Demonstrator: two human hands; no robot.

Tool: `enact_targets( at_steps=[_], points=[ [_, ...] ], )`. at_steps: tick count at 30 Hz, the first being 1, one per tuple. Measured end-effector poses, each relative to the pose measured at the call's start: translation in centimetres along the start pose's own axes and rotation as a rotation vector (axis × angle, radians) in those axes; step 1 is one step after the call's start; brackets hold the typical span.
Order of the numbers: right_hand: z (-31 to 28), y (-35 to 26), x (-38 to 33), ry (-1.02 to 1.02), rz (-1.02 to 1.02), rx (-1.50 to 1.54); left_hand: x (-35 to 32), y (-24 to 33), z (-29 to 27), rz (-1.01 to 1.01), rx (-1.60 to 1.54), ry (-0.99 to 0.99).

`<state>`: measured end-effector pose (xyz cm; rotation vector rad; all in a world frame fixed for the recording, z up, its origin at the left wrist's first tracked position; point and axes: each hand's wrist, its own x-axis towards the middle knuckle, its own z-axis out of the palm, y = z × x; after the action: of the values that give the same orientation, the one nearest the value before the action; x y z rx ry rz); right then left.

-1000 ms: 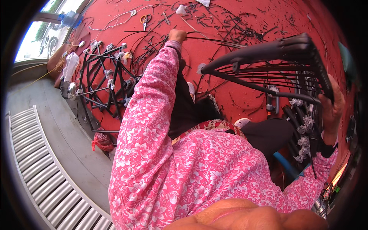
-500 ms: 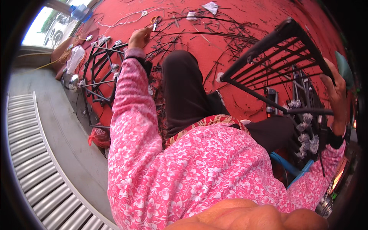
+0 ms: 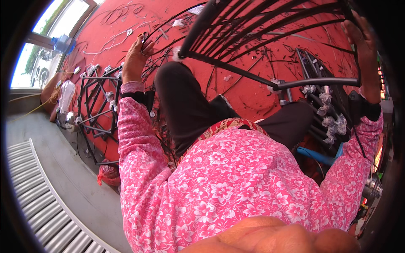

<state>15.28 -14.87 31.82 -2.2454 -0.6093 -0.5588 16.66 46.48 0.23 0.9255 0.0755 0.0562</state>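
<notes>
At the upper left, my left hand [image 3: 136, 61] has its fingers closed at the scissors [image 3: 144, 37], whose orange handles show by the fingertips. My right hand [image 3: 366, 50] grips the right side of a black tubular metal frame [image 3: 236, 69]. This frame has several parallel bars across it and is held tilted above the red floor. Its near left corner stands over my raised left knee, and a white wrap shows at that corner. A curved tube runs along its lower right edge. Part of the frame passes out of the top of the view.
More black tubular frames [image 3: 95, 103] with clear plastic wraps lie at left, and further wrapped tubes [image 3: 331, 114] at right. Dark strips litter the red floor [image 3: 253, 99]. A roller conveyor [image 3: 40, 194] runs along the left side. A red plastic bag [image 3: 109, 175] sits beside it.
My left hand has reached the scissors on the floor and closed at them. The frame in my right hand has moved up and away, and the whole view has shifted.
</notes>
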Motion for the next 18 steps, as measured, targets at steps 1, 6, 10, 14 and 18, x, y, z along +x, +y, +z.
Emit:
enact_targets(
  at_steps=[1,6,10,14,18],
  points=[
    [-0.8,-0.7,0.5,-0.04,0.004,0.038,0.3,-0.4,0.7,0.01,0.084,0.091],
    [-1.7,-5.9,1.7,0.009,-0.004,0.359,-0.8,-2.2,3.1,0.22,0.669,0.15],
    [-0.6,-9.1,1.4,0.277,-0.081,0.428,-1.6,-3.8,4.5,0.202,0.439,0.053],
    [-1.5,-11.0,1.7,0.141,-0.07,0.501,-0.7,-4.7,5.9,0.301,0.383,-0.044],
    [-2.3,-11.5,2.0,0.207,-0.106,0.497,-0.7,-4.8,6.7,0.297,0.391,-0.037]
  ],
)
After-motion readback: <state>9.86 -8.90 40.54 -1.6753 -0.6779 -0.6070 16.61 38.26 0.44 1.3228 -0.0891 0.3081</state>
